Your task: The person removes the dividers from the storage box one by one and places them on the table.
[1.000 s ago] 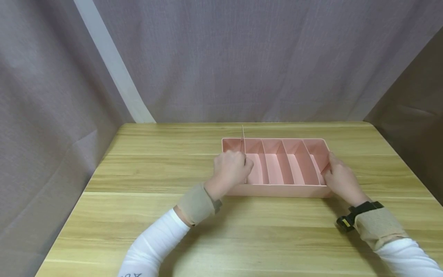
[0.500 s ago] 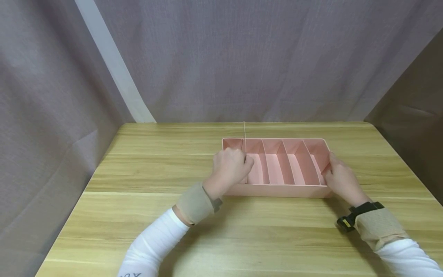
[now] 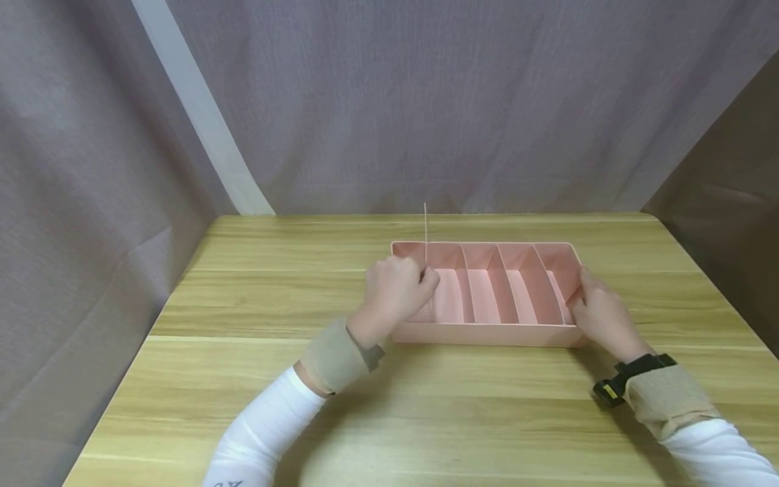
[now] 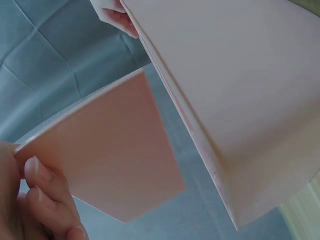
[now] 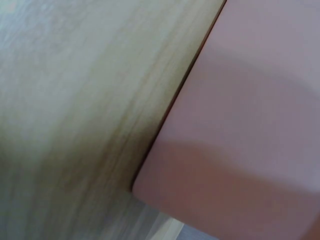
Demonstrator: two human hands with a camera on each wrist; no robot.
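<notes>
A pink box [image 3: 487, 335] with several upright partitions lies lengthwise on the table. Above its left end my left hand [image 3: 395, 287] pinches a thin pink panel [image 3: 426, 226], seen nearly edge-on and standing higher than the rim. In the left wrist view the curled fingers [image 4: 47, 200] hold this flat panel [image 4: 110, 150] at one edge, apart from the box wall [image 4: 240, 75]. My right hand [image 3: 605, 318] grips the box's right end, thumb at the rim. The right wrist view shows the box's outer side [image 5: 240, 125] against the wood, with almost nothing of the hand.
The wooden table [image 3: 243, 304] extends on every side of the box. A grey-purple curtain [image 3: 426, 108] hangs along its back edge, with a pale strip [image 3: 207, 122] at the left. Darker cloth [image 3: 730, 203] hangs on the right.
My left hand has shifted slightly left, and the panel in it has risen higher above the box's rim. The right hand and the box have hardly moved.
</notes>
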